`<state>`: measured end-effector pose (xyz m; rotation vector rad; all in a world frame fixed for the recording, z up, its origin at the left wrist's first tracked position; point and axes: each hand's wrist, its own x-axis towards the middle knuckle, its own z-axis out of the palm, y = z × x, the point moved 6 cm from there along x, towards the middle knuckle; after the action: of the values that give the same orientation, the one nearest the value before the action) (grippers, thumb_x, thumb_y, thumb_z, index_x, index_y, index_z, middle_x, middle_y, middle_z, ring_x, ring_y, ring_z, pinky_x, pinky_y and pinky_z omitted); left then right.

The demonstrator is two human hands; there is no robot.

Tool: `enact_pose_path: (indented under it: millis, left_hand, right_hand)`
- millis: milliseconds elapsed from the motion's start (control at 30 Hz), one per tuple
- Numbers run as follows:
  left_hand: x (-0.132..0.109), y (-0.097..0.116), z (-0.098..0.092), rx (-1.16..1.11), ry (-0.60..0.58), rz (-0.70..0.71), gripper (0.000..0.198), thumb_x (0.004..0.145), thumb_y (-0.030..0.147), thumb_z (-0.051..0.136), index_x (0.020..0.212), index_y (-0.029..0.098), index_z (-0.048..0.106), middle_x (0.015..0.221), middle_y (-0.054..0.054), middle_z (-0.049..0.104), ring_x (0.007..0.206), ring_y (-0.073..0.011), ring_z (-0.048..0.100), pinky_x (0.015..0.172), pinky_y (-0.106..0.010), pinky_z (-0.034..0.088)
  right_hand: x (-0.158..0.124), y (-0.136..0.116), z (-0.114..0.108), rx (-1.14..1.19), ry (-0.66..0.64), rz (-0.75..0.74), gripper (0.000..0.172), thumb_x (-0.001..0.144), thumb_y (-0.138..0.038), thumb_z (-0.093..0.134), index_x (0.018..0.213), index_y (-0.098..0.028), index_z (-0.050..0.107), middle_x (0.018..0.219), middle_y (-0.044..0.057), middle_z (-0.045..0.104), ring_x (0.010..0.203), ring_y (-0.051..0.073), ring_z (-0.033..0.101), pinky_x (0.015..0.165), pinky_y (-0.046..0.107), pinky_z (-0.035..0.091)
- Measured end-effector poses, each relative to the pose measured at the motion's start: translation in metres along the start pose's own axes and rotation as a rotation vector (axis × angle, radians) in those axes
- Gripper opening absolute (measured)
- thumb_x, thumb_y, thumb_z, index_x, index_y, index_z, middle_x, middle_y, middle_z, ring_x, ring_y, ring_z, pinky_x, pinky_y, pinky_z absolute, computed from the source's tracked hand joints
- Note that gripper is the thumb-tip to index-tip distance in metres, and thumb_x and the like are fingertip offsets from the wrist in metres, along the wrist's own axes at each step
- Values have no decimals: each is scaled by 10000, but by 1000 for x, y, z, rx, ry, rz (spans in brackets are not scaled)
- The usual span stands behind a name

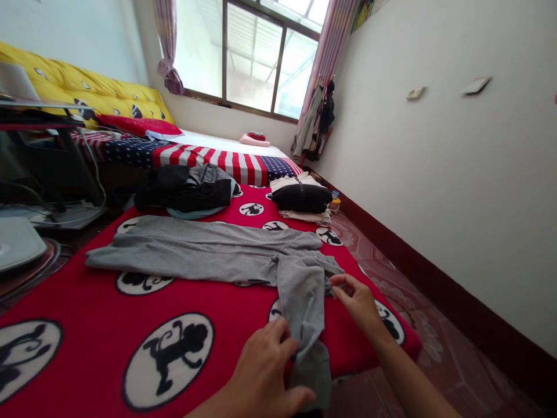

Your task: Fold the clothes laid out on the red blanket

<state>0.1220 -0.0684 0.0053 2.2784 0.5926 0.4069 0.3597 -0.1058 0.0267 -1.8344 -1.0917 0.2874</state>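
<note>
A grey long-sleeved top [200, 249] lies lengthwise across a red blanket with monkey prints [226, 342]. One of its sleeves [304, 296] runs from the right end toward me, creased, and drops past the near edge. Over the left side of this sleeve is my left hand [265, 366], thumb spread away from bent fingers, with no cloth visibly gripped. At the top's right end, my right hand [354, 299] has thumb and forefinger brought together at the edge of the grey cloth.
Dark clothes [187, 188] are heaped at the far left of the blanket. A folded pile [302, 197] sits at the far right. Beyond stands a bed with a stars-and-stripes cover [209, 162]. A white wall [435, 162] rises on the right; a white stool [20, 241] is left.
</note>
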Motion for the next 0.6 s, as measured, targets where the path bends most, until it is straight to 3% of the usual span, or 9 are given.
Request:
enact_pose_path:
  millis: [67, 133, 200, 267, 367, 467, 600]
  left_hand:
    - [-2, 2, 7, 3, -54, -6, 150, 634, 266, 718, 764, 219, 660, 938, -63, 596, 862, -228, 539, 728, -312, 385]
    - [-3, 7, 2, -115, -83, 23, 70, 665, 149, 627, 713, 201, 633, 875, -47, 610, 835, -198, 543, 713, -282, 378]
    - [-3, 13, -14, -289, -107, 22, 53, 699, 151, 589, 722, 191, 616, 806, -24, 604, 781, -169, 534, 686, -252, 378]
    - [-3, 18, -35, -472, -131, -38, 63, 765, 236, 569, 772, 183, 601, 736, 1, 568, 703, -141, 504, 625, -228, 371]
    - [1, 23, -69, -725, -163, -123, 234, 791, 406, 579, 806, 173, 569, 665, 23, 502, 595, -109, 444, 519, -204, 329]
    - [7, 24, -105, -827, -110, -166, 309, 720, 470, 651, 782, 176, 581, 629, 22, 511, 539, -105, 448, 484, -200, 331]
    - [8, 9, -168, -709, 96, -239, 296, 644, 433, 719, 737, 162, 642, 620, -3, 584, 525, -133, 514, 458, -206, 360]
  right_hand:
    - [-7, -7, 5, -101, -74, -122, 239, 734, -185, 542, 947, -199, 650, 954, 55, 668, 806, 196, 627, 757, 357, 521]
    - [-13, -15, 13, -197, -155, -279, 431, 696, -90, 491, 1077, -233, 632, 1167, 61, 608, 1064, 226, 578, 933, 408, 469]
    - [-18, -21, 21, -301, -214, -419, 612, 661, -36, 468, 1217, -269, 575, 1383, 52, 459, 1287, 243, 414, 1069, 454, 348]
    - [-18, -26, 29, -385, -235, -510, 680, 676, -31, 475, 1304, -290, 511, 1494, 39, 315, 1377, 257, 276, 1109, 495, 273]
    - [-10, -33, 38, -421, -225, -588, 606, 744, -69, 494, 1307, -291, 515, 1515, 37, 286, 1405, 267, 208, 1104, 525, 260]
    - [4, -43, 44, -353, -235, -621, 388, 792, -96, 497, 1093, -273, 666, 1448, 33, 415, 1397, 263, 236, 1092, 516, 271]
    - [26, -53, 47, -200, -387, -502, 160, 820, -227, 576, 912, -253, 704, 1155, 27, 662, 1209, 262, 502, 1038, 472, 330]
